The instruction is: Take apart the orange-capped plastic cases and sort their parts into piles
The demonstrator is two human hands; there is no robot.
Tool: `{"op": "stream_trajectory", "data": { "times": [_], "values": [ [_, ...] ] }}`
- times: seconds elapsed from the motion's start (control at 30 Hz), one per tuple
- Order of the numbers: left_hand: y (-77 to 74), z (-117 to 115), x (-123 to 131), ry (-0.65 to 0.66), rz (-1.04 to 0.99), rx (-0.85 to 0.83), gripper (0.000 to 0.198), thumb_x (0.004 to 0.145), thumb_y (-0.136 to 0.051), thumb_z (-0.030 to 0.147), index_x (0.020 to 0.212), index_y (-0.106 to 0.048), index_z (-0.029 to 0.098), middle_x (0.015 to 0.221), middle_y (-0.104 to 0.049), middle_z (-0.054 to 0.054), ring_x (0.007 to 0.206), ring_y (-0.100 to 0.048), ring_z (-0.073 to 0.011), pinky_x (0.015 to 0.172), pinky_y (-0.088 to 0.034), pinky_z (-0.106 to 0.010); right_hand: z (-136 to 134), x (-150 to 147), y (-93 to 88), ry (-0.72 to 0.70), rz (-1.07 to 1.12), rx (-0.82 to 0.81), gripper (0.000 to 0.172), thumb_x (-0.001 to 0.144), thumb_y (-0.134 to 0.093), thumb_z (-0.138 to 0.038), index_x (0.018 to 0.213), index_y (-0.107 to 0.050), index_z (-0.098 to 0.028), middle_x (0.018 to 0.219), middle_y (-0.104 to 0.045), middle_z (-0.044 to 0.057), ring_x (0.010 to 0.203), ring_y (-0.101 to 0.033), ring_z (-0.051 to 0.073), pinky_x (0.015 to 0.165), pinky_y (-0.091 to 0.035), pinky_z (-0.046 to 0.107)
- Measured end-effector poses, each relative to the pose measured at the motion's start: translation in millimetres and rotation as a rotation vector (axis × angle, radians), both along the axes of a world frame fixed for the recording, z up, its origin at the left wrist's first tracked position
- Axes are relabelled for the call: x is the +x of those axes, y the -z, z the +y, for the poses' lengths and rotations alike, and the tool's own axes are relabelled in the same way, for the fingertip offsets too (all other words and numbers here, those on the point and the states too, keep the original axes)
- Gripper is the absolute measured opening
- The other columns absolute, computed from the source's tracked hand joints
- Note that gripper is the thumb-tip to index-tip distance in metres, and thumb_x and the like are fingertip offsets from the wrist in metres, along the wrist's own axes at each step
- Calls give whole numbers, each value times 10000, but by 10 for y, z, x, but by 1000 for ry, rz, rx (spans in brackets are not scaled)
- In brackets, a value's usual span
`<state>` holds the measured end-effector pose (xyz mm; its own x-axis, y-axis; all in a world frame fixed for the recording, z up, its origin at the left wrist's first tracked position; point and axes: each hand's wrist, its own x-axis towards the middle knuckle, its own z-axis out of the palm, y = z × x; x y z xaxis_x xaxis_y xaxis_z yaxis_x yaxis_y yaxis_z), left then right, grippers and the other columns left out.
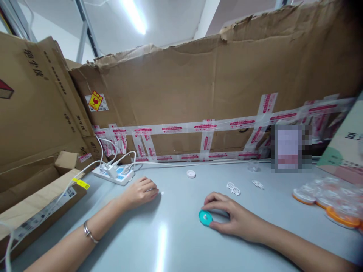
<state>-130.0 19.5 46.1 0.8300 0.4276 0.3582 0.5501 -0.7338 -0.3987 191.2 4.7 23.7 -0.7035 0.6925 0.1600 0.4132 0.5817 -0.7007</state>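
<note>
Between the thumb and fingers of my right hand [231,215] is a teal round disc [204,218] with a small whitish part at its centre. It is gripped by the edge, just at or above the tabletop. My left hand [142,193] rests low on the table, palm down, its fingers curled and pressed together; what they hold, if anything, is hidden. Right beside those fingertips lies a tiny white piece [162,193]. Farther back sits a white round ring-like part [191,174]. Flat white gear-patterned parts [233,188] and a smaller white part [258,184] lie beyond my right hand.
A white power strip [113,174] with plugs and cables stands at the back left, near an open cardboard box [42,204]. Clear-topped orange-rimmed containers [331,204] are at the right. A small clear cup [253,166] stands before the large taped cardboard wall [181,94].
</note>
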Motion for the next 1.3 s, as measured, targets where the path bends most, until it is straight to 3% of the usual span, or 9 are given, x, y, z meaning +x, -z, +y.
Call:
{"op": "stream_trajectory", "data": {
  "times": [0.2,0.33,0.5,0.6,0.7,0.9,1.3],
  "values": [
    [99,32,3,27,-48,-48,169,872,-438,141,852,-605,160,721,-627,-33,658,-553,-112,655,-411,-239,22,7,19,4,-8,9,253,736,-579,-281,975,-635,-220,989,-536,59,951,-524,195,882,-408,335],
    [81,12,54,46,-169,-57,142,868,-463,155,880,-605,146,748,-634,-46,692,-556,-126,665,-417,-244,25,13,31,9,-7,12,258,723,-590,-258,971,-641,-210,986,-539,61,956,-522,194,886,-402,329],
    [7,-161,587,98,-287,-188,126,861,-493,207,861,-607,153,772,-632,-30,713,-562,-117,671,-400,-239,14,21,43,5,19,35,259,728,-596,-263,976,-646,-205,983,-545,60,952,-529,187,881,-407,312],
    [64,-247,966,111,-225,-247,129,864,-486,234,865,-605,184,786,-632,-4,710,-559,-111,646,-372,-240,13,21,69,-10,43,63,247,741,-590,-266,973,-650,-210,962,-549,54,933,-536,174,866,-415,298],
    [161,-244,1178,76,-158,-228,160,864,-487,281,813,-609,191,754,-628,6,688,-554,-113,622,-342,-250,17,19,96,-17,67,92,239,727,-603,-249,956,-654,-203,948,-554,55,923,-539,174,859,-420,295],
    [251,-183,1222,151,-91,-85,197,879,-459,224,728,-575,173,684,-603,10,664,-517,-113,645,-317,-264,10,22,102,-13,93,109,207,728,-603,-251,917,-666,-197,929,-559,56,896,-553,170,839,-432,288],
    [219,-217,1234,258,-66,61,140,863,-448,128,772,-553,146,688,-604,-3,635,-501,-116,636,-341,-279,27,42,113,-18,100,91,213,721,-602,-236,921,-659,-191,930,-558,58,894,-556,171,832,-438,293]
  ]
}}
